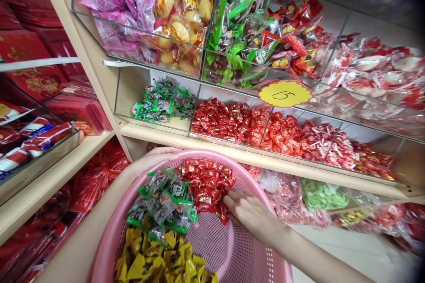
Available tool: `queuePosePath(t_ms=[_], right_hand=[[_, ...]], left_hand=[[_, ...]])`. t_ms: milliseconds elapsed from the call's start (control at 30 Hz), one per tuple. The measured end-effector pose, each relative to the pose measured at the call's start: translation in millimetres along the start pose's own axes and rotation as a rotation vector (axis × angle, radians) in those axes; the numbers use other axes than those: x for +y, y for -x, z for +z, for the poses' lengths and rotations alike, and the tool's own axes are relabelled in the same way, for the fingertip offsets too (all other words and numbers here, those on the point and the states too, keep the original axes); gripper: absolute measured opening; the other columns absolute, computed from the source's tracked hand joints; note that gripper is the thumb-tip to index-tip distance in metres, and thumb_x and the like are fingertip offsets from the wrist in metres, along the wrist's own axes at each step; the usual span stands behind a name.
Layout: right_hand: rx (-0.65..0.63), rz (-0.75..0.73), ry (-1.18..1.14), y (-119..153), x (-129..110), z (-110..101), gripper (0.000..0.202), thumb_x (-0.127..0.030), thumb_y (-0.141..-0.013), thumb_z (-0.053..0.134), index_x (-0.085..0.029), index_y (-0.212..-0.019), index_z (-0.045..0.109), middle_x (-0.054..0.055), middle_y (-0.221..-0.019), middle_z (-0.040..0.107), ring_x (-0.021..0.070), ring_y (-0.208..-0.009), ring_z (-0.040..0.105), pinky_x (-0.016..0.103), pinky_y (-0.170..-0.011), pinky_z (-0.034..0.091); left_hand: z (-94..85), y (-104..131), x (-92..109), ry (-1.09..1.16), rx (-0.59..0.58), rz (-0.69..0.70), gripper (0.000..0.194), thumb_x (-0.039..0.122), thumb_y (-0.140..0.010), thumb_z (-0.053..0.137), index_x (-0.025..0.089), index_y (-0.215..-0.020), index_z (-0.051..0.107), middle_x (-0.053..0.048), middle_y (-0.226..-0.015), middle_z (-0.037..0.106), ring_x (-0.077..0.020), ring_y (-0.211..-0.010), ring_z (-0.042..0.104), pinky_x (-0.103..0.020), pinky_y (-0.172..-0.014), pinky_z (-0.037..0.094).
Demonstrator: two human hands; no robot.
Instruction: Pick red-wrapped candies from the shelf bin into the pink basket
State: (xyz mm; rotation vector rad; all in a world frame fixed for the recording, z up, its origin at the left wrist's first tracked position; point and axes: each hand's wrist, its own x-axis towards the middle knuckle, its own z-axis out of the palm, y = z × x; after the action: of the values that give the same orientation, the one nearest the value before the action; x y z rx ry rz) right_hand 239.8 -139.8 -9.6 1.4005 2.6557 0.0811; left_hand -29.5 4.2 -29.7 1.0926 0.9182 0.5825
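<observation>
basket: while the left hand [154, 158] lies along the far left of its rim, the pink basket [108, 239] is just in front of the low shelf [156, 137]; what bears its weight does not show.
left hand: fingers together and fairly straight; how firmly it grips the rim cannot be told.
right hand: the right hand [247, 212] is inside the basket, narrow and curled at the edge of the red sweets [207, 196]; its fingertips are hidden, so whether it holds one cannot be told.
sweets in the basket: red sweets at the far side, green sweets [168, 203] at the left middle, yellow sweets [162, 263] nearest the viewer, each kind in its own patch.
how far along: judging by the basket, partway; three kinds lie grouped, while the mesh base shows at the centre and right, so there seems to be room left.
bins: clear bins on the shelf hold green packets [159, 106], red packets [221, 121] and orange-red packets [283, 137]; above are purple bags [129, 0] and a yellow price tag [285, 93].
room: a shop-like corner, with red boxes [31, 64] on side shelves at the left, plastic bags [282, 190] under the low shelf and a pale floor [332, 247] at the lower right.
</observation>
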Motion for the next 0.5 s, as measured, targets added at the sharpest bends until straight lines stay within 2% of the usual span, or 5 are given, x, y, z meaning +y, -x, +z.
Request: queuePosePath(t_ms=[200, 400, 500], right_hand=[[-0.001, 0.009, 0.057, -1, -1, -3, 0.013, -0.012, -0.084, 0.044, -0.019, -0.08, 0.055, 0.006, -0.094, 0.058, 0.0173, -0.083, 0.056, 0.028, -0.065, 0.044], [0.013, 0.062, 0.133, -5, -1, 8, 0.016, -0.004, -0.079, 0.046, -0.018, -0.08, 0.053, 0.006, -0.088, 0.058, 0.0192, -0.078, 0.056, 0.031, -0.062, 0.042], [0.034, 0.057, 0.073, -4, 1, 0, 0.009, -0.01, -0.078, 0.051, -0.018, -0.08, 0.053, 0.006, -0.087, 0.058, 0.0188, -0.076, 0.056, 0.031, -0.06, 0.042]], left_hand=[[-1.6, 0, -1, -0.001, -0.003, 0.002, 0.05, 0.033, -0.066, 0.069, 0.014, -0.111, 0.059, -0.007, -0.095, 0.069, -0.0258, -0.086, 0.062, -0.033, -0.074, 0.048], [-4.3, -2, -2, -0.046, 0.005, 0.02, 0.048, 0.034, -0.065, 0.068, 0.016, -0.11, 0.061, -0.006, -0.101, 0.067, -0.0257, -0.093, 0.061, -0.032, -0.08, 0.047], [-2.9, -1, 1, -0.07, 0.022, 0.016, 0.048, 0.035, -0.063, 0.07, 0.018, -0.108, 0.062, -0.005, -0.102, 0.067, -0.0254, -0.096, 0.06, -0.031, -0.079, 0.047]])
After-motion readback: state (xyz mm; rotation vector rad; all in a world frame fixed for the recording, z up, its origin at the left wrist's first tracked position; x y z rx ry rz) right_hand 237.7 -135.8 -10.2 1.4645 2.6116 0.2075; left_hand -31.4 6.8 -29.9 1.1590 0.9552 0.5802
